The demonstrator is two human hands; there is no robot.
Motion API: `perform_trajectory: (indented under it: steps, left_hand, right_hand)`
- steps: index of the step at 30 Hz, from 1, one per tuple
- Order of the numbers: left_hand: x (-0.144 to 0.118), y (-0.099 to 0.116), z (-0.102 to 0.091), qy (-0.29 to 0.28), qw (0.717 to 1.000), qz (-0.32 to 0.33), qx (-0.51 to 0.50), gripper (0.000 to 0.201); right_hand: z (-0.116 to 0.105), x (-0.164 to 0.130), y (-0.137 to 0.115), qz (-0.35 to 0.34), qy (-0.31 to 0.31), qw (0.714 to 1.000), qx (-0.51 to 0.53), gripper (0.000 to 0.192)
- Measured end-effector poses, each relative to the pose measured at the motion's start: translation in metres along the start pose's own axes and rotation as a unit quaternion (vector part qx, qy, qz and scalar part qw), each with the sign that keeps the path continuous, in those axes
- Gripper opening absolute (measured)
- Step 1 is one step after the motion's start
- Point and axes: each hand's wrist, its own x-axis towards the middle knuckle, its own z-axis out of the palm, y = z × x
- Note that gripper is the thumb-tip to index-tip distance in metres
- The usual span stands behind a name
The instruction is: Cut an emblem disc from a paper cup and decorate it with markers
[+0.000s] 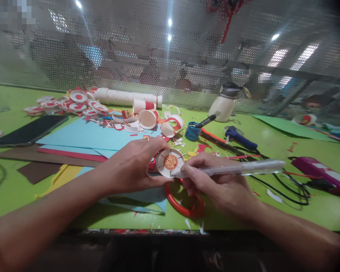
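My left hand [136,164] pinches a round white paper-cup base [170,162] with a red and gold emblem in its middle, holding it tilted just above the green table [14,189]. My right hand [215,183] grips a clear pen [238,168], its tip touching the lower edge of the disc. Under both hands lie red scissors [184,204] and blue paper sheets [93,136].
A stack of white cups [124,97], cut cup pieces [158,121] and finished discs [70,104] lie at the back left. A phone [31,129] lies left. A blue glue pot [192,131], blue-handled tool [240,138], white bottle [225,104], black cable [283,185] and magenta device [317,172] sit right.
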Motion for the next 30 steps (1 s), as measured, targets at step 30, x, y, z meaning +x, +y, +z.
perform_trajectory:
  steps: [30]
  left_hand:
    - [0.001, -0.012, 0.001, 0.006, 0.999, -0.014, -0.038, 0.044]
  right_hand:
    - [-0.008, 0.023, 0.017, -0.021, 0.093, 0.995, -0.030, 0.031]
